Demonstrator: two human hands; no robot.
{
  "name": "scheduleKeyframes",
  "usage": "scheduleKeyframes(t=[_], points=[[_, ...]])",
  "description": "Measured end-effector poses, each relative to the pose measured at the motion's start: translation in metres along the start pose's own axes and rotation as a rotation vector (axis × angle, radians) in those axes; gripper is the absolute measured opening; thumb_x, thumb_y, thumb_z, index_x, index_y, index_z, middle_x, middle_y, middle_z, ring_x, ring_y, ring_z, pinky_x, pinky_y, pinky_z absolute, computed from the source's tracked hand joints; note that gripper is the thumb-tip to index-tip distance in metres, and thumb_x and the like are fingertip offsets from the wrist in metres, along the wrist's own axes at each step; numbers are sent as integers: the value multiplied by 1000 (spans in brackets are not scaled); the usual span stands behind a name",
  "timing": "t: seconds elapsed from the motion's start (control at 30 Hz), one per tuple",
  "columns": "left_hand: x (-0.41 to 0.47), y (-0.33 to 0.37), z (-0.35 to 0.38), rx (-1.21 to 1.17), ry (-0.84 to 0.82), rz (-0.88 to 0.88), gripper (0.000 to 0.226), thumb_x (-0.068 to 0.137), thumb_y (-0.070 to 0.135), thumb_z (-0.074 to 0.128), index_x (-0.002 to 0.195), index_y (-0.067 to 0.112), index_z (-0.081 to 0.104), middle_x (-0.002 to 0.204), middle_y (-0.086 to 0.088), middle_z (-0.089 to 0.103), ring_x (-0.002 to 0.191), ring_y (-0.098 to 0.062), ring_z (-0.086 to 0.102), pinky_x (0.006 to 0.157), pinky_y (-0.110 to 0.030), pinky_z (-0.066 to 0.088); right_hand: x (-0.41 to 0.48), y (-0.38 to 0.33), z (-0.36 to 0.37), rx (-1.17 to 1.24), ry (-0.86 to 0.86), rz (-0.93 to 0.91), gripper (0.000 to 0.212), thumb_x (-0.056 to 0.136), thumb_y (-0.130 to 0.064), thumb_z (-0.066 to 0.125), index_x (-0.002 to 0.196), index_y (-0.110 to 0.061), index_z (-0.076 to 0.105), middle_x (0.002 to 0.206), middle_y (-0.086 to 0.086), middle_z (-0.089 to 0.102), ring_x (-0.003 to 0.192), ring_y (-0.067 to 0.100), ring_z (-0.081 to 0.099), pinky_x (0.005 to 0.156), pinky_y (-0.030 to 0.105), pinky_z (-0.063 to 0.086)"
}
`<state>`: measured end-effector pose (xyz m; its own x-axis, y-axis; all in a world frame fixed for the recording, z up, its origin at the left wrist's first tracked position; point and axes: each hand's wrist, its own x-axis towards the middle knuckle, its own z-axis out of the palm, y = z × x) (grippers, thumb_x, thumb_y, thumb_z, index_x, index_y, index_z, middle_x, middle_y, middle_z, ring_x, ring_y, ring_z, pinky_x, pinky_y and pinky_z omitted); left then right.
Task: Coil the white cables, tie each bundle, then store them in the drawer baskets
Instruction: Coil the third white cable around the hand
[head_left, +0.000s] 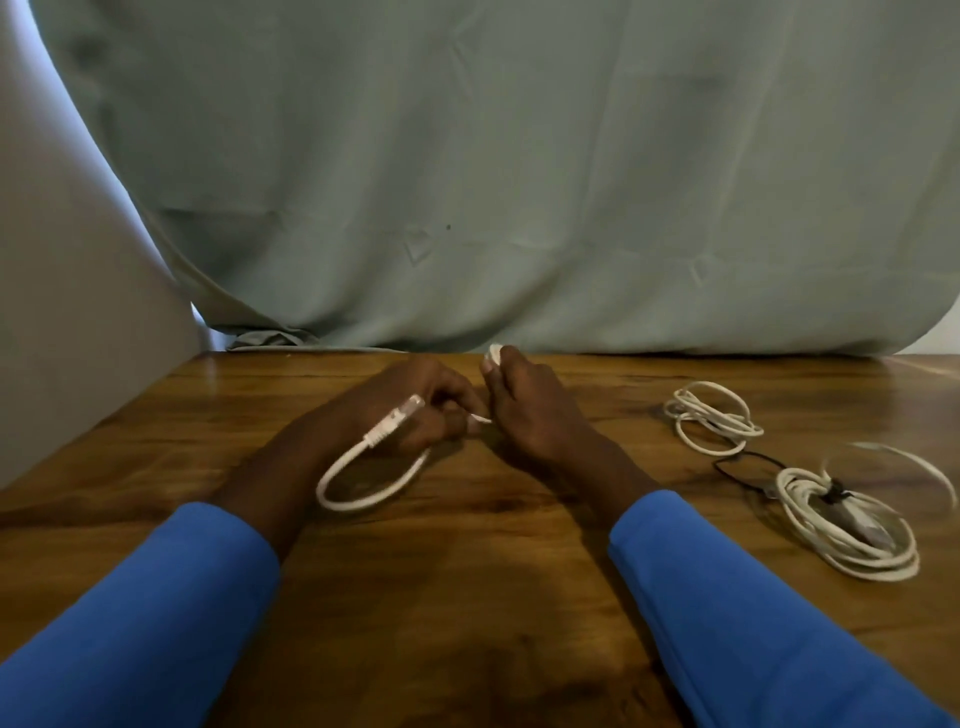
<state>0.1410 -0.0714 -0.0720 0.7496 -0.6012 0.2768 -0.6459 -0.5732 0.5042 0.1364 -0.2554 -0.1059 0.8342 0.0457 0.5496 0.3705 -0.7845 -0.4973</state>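
My left hand (410, 410) and my right hand (524, 410) meet at the middle of the wooden table (467, 597), both closed on one white cable (363, 483). A loop of it hangs below my left hand, and its clear plug end (397, 418) lies across that hand's back. Another bit of the cable shows above my right thumb. To the right lie two coiled white cables: a loose coil (711, 415) farther back and a nearer bundle (847, 525) with a dark tie on it.
A thin black tie or cord (748, 467) lies between the two coils. A grey-green cloth (519, 182) hangs behind the table's far edge. A pale wall or panel (67, 312) stands at the left. No drawer baskets are in view.
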Motion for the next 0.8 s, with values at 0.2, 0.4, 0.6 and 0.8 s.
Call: scheduleKeyframes(t=[0.2,0.4,0.6,0.8], points=[[-13,-15,-9,-552,421,-16,10,92,5,74,99,12,78,76,-11,77,47,-11,59,45,-20,44,-9,-24,3,631,-165,227,48,109,-36,41,90,3,61,50,1,52,40,11,46,45,25,34],[-8,-14,20,-290,696,-24,8,93,12,74,93,18,79,87,13,76,81,2,71,72,-10,49,-11,-45,4,1082,-252,292,48,109,-26,43,70,1,52,43,4,34,30,9,27,36,16,22],[9,-31,30,-415,514,-64,16,102,24,64,98,16,77,84,5,76,75,-6,69,67,-28,51,1,-23,9,1333,-355,663,44,106,-42,37,68,-20,43,41,-6,28,29,9,23,38,19,13],[3,-37,39,-601,543,-106,19,104,15,59,104,8,77,86,1,77,76,-5,69,70,-21,52,5,-29,26,1437,-264,726,46,107,-42,36,67,-21,40,39,-5,27,28,10,27,35,14,20]])
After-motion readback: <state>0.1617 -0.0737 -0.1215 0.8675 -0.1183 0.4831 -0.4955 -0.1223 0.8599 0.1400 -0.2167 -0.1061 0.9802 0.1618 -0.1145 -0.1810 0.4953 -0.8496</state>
